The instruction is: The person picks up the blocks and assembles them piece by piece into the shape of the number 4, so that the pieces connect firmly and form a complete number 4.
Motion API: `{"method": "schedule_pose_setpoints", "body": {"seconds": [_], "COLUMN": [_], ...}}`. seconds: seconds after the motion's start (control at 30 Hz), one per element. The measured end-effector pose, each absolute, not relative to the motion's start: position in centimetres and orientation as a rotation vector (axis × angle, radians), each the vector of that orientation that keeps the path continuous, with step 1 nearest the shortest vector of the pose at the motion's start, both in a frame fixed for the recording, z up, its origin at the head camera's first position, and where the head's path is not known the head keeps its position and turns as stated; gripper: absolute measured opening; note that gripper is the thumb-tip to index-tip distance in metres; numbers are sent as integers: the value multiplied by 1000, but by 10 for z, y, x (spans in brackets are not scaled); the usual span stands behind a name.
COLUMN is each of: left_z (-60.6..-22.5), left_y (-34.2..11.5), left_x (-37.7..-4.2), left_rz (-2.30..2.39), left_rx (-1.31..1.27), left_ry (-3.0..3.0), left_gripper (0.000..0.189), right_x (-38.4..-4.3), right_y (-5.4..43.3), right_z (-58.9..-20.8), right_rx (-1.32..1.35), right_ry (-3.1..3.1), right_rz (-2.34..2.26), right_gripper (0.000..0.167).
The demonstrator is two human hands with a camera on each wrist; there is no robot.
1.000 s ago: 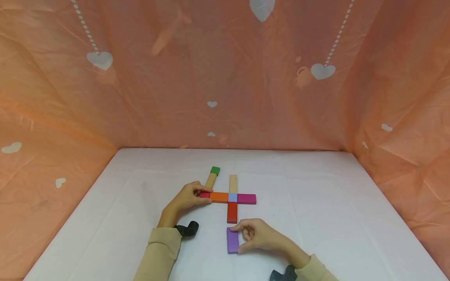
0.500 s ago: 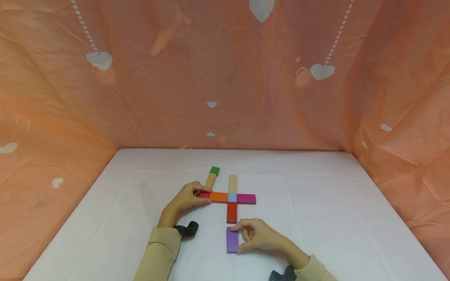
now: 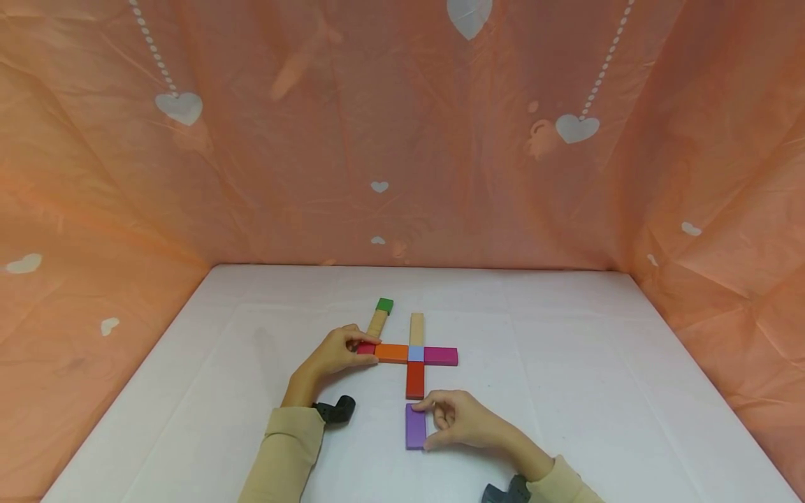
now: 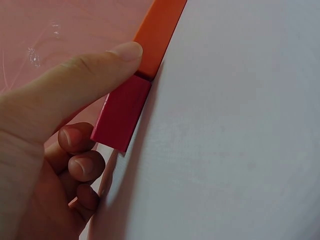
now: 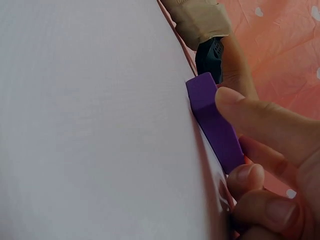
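Flat wooden blocks lie joined on the white table. My left hand [image 3: 336,351] pinches the crimson block [image 4: 122,112] where it meets the orange block [image 3: 393,353], thumb on the near side and index finger on the far side. To the right of the orange block sit a small light-blue block [image 3: 416,353] and a magenta block [image 3: 441,356], with a red block [image 3: 415,381] running toward me. My right hand [image 3: 462,419] holds a purple block [image 3: 415,427] at its ends, between thumb and index finger. A narrow gap parts the purple block from the red one.
A plain wood block [image 3: 417,328] extends away from the light-blue one. Beyond the left hand, a slanting plain wood piece [image 3: 377,323] carries a green block [image 3: 385,305] at its far end. An orange curtain [image 3: 402,140] hangs behind the white table [image 3: 566,335].
My right hand has slid the purple block slightly away from me, narrowing the gap to the red block. The left hand stays in place.
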State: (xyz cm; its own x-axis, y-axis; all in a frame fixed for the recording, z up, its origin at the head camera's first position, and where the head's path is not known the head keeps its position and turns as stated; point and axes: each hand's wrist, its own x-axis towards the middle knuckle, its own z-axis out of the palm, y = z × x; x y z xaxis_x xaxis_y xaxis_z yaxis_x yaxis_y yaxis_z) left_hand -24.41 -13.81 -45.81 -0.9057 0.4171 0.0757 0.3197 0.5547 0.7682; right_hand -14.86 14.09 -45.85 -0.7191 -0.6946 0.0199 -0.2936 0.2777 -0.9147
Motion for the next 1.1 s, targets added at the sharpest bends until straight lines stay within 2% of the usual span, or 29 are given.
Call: {"method": "schedule_pose_setpoints", "body": {"seconds": [1.1], "left_z": [-457], "left_y": [-138], "left_x": [-244], "left_rz": [1272], "left_rx": [615], "left_ry": [2670], "left_gripper": [31], "right_x": [-148], "right_y": [140], "right_z": [-457], "right_rx": [-849], "right_ry": [2226], "right_rz": [-1412], "right_gripper": [46]}}
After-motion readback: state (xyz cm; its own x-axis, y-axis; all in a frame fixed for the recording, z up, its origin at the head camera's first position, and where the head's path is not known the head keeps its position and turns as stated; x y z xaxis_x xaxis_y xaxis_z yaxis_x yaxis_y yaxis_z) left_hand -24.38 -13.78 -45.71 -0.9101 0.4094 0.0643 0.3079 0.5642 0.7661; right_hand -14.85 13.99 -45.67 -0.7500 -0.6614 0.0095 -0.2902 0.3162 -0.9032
